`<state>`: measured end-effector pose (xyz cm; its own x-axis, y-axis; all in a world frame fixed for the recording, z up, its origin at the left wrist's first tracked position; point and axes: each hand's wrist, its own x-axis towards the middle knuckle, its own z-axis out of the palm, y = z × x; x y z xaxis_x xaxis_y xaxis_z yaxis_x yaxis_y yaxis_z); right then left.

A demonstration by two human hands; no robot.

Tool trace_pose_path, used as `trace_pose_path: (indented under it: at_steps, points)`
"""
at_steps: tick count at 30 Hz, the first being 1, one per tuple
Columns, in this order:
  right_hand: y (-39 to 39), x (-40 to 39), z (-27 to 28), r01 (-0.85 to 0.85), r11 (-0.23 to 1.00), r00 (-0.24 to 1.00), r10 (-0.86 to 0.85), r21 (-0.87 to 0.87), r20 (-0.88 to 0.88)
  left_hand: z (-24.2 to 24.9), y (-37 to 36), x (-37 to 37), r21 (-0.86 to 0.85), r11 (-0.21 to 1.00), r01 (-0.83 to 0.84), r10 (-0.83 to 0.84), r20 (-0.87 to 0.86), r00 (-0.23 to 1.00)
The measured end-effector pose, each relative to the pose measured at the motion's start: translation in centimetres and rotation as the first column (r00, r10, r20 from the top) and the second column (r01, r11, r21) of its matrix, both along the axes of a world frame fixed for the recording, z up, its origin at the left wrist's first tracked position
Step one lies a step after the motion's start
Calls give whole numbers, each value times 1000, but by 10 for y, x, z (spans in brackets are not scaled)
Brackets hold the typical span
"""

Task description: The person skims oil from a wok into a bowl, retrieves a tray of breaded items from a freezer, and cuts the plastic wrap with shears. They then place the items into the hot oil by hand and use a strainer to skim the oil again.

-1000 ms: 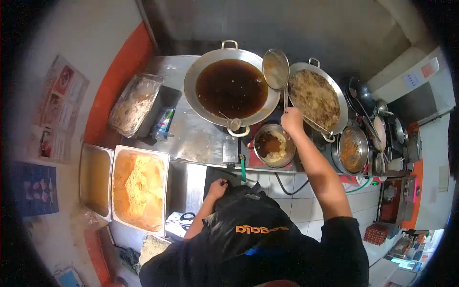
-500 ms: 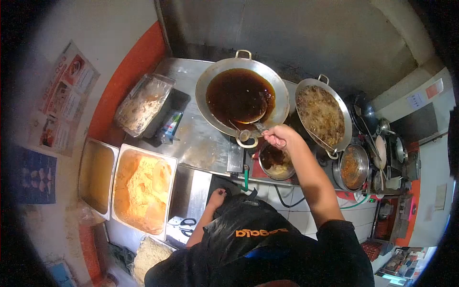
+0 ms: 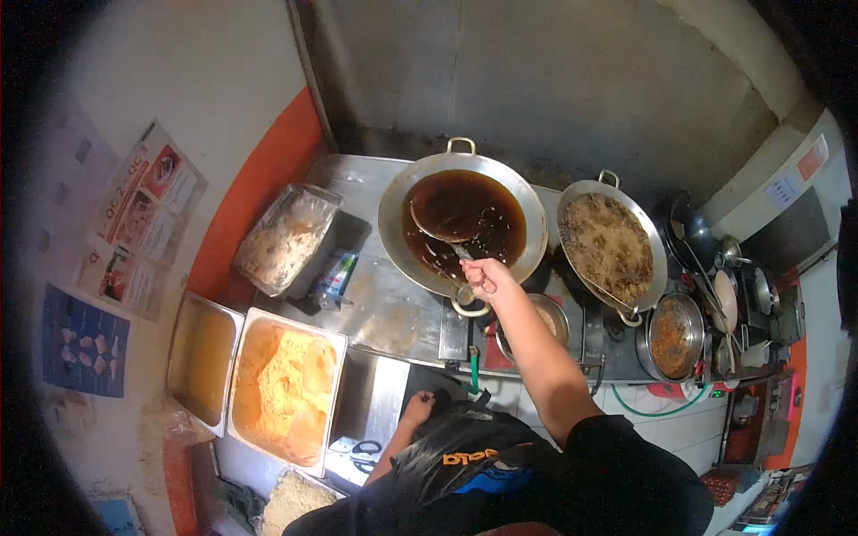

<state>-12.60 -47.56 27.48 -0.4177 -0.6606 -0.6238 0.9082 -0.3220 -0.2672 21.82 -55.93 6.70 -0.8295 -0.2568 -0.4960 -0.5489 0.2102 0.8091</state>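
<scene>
My right hand [image 3: 483,277] grips the handle of a round skimmer [image 3: 444,210]. The skimmer's wide head lies in the dark oil [image 3: 496,214] of a large wok [image 3: 539,225], left of the wok's middle. Beside that hand, a small round ladle or strainer [image 3: 465,295] rests at the wok's near rim, close to the handle. My left hand [image 3: 418,407] hangs low by the counter's front edge, its fingers curled; no object shows in it. Just below the right forearm, a pot [image 3: 560,314] is partly covered by it.
On the right, a second wok [image 3: 610,246] bubbles with frying food, near a pan [image 3: 672,339] of brown crumbs. To the left stand a floury tray [image 3: 288,239], a breading tray [image 3: 286,380] and a liquid tray [image 3: 204,357]. Scissors [image 3: 365,454] lie near my left arm.
My right hand has carried the skimmer from the wok's near right side to the left across the oil. The view has shifted, so everything sits lower. My left hand stays by the counter.
</scene>
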Motion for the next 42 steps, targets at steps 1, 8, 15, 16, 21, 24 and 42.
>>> trace_pose_path:
  at_steps: [1,8,15,16,21,24,42]
  points:
    - [-3,-1,-3,-1,1000,1000,1,-10,-8,-2,-1,1,8,1000,-1,0,9,1000]
    - [0,-1,-15,97,992,983,-108,-83,-147,36,-1,2,95,995,-42,38,43,998]
    - [3,-6,-7,123,991,962,-109,42,-250,39,0,5,15,1000,-10,9,20,1000]
    - [3,-7,-4,123,992,960,-109,39,-257,38,-1,5,72,997,-20,18,20,1000]
    - [5,-17,-11,41,999,945,-38,4,-326,26,-1,6,117,992,-37,37,1,999]
    - [7,-21,-11,49,999,952,-43,9,-303,31,0,7,120,992,-44,41,25,999]
    - [68,53,64,35,983,945,26,179,-327,25,-2,5,-41,999,14,-13,23,1000]
